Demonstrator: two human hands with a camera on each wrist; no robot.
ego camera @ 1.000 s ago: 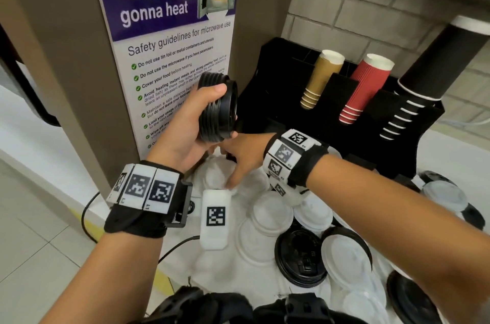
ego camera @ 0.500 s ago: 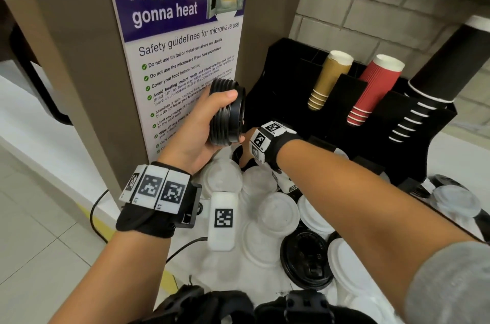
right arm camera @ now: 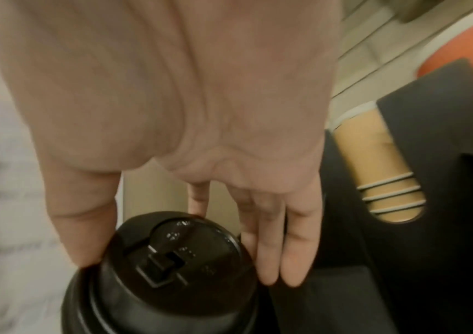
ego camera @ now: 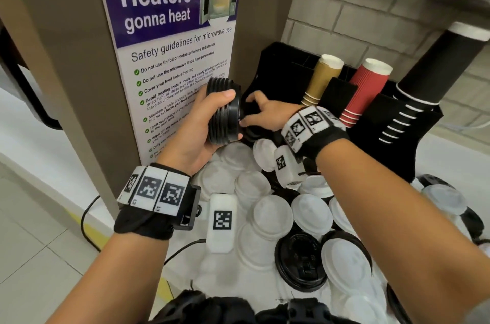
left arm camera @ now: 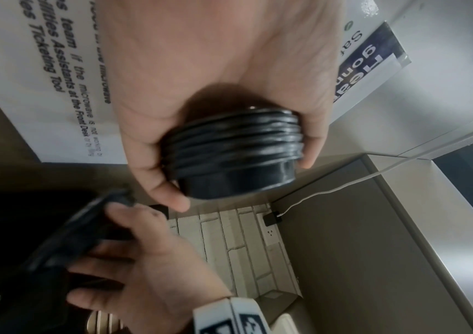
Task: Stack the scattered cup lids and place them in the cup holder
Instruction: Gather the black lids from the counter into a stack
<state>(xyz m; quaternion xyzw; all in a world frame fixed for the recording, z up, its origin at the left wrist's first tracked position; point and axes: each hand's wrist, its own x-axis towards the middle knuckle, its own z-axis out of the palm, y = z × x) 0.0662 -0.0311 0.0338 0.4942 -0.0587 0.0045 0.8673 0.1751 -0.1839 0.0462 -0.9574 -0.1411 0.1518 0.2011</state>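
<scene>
- The left hand is wrapped around a stack of black lids, thumb on top and fingers underneath, holding it on its side in front of the poster.
- The right hand pinches a single black lid between thumb and fingers, right beside the stack and at the left end of the black cup holder.
- Loose white lids and another black lid lie scattered on the white counter below both wrists.
- The cup holder has tan cups, red cups and black cups leaning in its slots.
- The poster reads "Heaters gonna heat" and "Safety guidelines for microwave use", with lines such as "Do not use tin foil or metal containers and utensils" and "Cover your food before heating".
- Both wristbands carry square black-and-white code tags.
</scene>
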